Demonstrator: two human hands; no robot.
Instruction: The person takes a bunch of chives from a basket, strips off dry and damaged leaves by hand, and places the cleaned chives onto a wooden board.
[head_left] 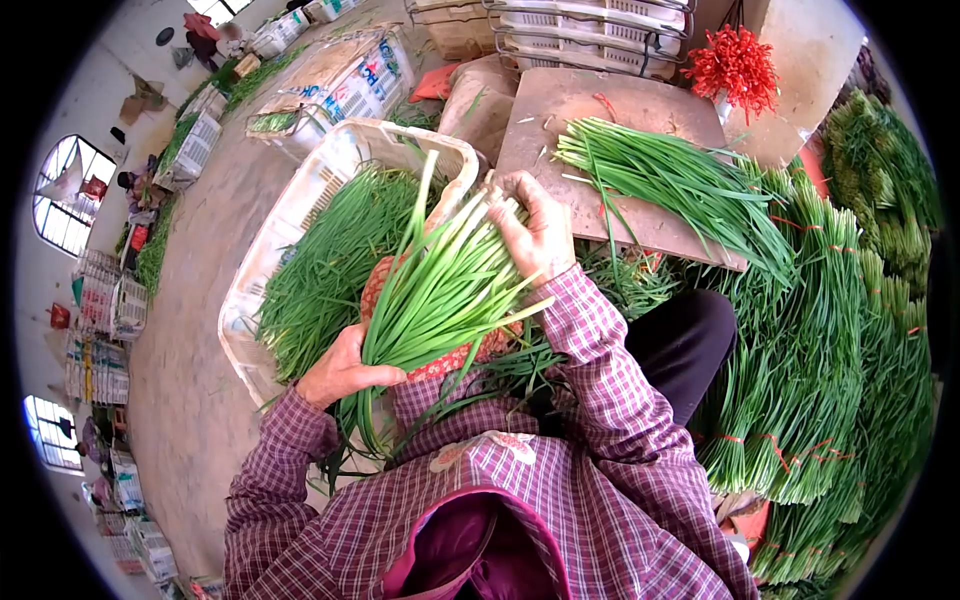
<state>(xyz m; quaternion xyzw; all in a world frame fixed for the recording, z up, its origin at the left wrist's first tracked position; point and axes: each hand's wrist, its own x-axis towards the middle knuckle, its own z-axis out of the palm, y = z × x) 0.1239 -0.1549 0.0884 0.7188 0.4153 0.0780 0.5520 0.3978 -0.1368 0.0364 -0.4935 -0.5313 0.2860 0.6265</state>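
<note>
A loose bunch of long green stalks [440, 290] lies slantwise across my lap, pale ends up and leafy ends down. My left hand [350, 368] is closed round its lower leafy part, thumb on top. Near the pale ends, my right hand [535, 228] grips the stalks with bent fingers. Left of the bunch stands a white plastic crate [245, 310] holding more greens [335, 260]. On a brown board [530, 130] beyond my right hand rests another pile of stalks [670, 185].
Many bundles tied with red bands [800, 350] are stacked at the right. A clump of red ties [735, 70] hangs behind the board. Stacked white crates [590, 35] stand at the back. A large wrapped box [350, 80] is beyond the crate. People [140, 190] are far left.
</note>
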